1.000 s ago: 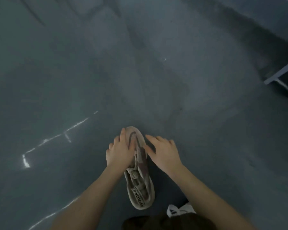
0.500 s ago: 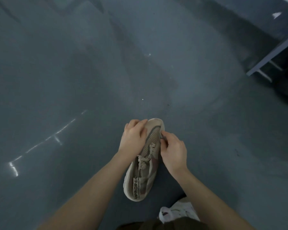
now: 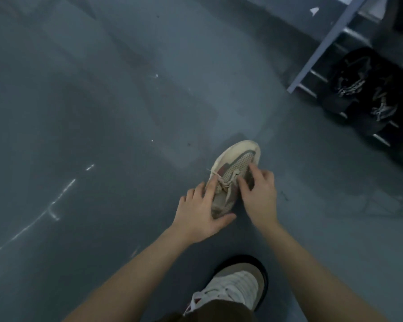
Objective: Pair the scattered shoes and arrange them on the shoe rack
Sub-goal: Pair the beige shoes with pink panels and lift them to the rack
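Note:
A beige mesh sneaker (image 3: 236,159) with pale laces is held above the grey floor, toe pointing away and to the right. My left hand (image 3: 199,214) grips its heel and left side, thumb under the back. My right hand (image 3: 260,194) holds its right side, fingers on the laces and tongue. The heel is hidden behind my hands. The shoe rack (image 3: 328,40), grey metal with slatted shelves, stands at the upper right, apart from the sneaker. A pair of black shoes (image 3: 361,89) with pale laces sits on its lower shelf.
My own foot in a white and tan shoe (image 3: 235,289) stands at the bottom centre, below my hands. Grey floor (image 3: 102,112) spreads to the left and ahead, with bright light streaks at the left.
The view has swung toward the rack, which now shows its shelves and black shoes. My left hand slid from the sneaker's toe back to its heel, and the sneaker now points right.

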The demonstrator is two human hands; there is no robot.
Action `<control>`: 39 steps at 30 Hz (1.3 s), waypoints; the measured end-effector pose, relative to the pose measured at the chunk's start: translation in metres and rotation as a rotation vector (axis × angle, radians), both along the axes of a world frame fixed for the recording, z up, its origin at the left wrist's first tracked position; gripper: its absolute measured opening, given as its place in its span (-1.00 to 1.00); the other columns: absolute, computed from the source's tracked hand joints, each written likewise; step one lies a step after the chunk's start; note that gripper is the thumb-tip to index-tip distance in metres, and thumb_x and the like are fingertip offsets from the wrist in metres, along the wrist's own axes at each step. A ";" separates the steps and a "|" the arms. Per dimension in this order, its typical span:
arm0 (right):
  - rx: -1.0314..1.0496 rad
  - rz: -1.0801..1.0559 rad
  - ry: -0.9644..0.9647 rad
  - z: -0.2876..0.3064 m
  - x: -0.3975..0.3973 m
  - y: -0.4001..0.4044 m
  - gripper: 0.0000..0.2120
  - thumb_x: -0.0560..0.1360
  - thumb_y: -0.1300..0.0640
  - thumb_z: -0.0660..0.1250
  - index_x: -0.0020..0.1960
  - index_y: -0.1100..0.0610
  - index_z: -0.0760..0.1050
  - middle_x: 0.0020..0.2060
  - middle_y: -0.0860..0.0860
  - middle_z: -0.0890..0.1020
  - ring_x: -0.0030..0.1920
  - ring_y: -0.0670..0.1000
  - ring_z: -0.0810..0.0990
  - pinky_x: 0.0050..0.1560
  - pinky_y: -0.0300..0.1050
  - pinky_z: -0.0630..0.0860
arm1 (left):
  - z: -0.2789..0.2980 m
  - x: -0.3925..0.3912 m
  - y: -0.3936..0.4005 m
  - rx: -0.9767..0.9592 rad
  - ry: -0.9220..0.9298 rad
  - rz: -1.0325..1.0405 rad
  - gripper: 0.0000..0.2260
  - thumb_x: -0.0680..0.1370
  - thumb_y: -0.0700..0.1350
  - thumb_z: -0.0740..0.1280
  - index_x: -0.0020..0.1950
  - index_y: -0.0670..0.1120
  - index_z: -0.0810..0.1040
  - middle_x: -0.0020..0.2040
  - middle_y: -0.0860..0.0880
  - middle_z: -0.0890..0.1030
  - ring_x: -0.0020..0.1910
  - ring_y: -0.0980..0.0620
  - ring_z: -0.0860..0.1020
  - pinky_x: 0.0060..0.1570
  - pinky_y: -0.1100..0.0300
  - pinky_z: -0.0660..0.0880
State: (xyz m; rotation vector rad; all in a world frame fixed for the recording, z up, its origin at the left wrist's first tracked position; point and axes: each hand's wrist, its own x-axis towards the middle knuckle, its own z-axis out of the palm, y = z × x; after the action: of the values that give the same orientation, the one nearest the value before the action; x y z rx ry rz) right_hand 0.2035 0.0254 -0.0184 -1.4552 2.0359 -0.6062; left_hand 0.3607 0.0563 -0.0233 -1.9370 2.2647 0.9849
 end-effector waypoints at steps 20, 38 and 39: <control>-0.282 0.106 0.036 0.100 -0.073 -0.005 -0.65 0.56 0.05 0.22 0.32 0.12 0.44 0.32 0.20 0.30 0.18 0.17 0.44 0.25 0.13 0.40 | 0.106 -0.075 -0.044 -0.347 0.344 0.029 -0.28 0.30 0.06 0.47 0.41 0.17 0.27 0.23 -0.07 0.46 0.16 -0.12 0.42 0.17 -0.08 0.40; -0.397 -0.480 0.116 0.144 -0.242 0.189 -0.75 0.51 0.09 0.32 0.18 0.09 0.55 0.27 0.15 0.39 0.13 0.12 0.48 0.21 0.01 0.44 | 0.147 -0.273 0.059 -0.120 0.658 -0.483 -0.39 0.32 -0.04 0.50 0.33 0.16 0.42 0.16 0.11 0.45 0.15 0.19 0.44 0.18 0.41 0.35; -0.372 -0.512 0.100 0.135 -0.247 0.204 -0.74 0.51 0.09 0.33 0.19 0.08 0.54 0.28 0.14 0.38 0.15 0.11 0.47 0.22 -0.02 0.42 | 0.139 -0.281 0.070 -0.086 0.661 -0.509 -0.40 0.32 -0.05 0.50 0.32 0.16 0.42 0.17 0.11 0.44 0.15 0.22 0.43 0.17 0.47 0.32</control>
State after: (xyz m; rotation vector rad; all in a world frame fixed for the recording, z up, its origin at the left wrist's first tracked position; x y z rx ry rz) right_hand -0.0439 0.2297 0.1169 -1.1608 2.4925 -1.1930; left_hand 0.0797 0.1259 0.1154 -1.0137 2.9346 1.6157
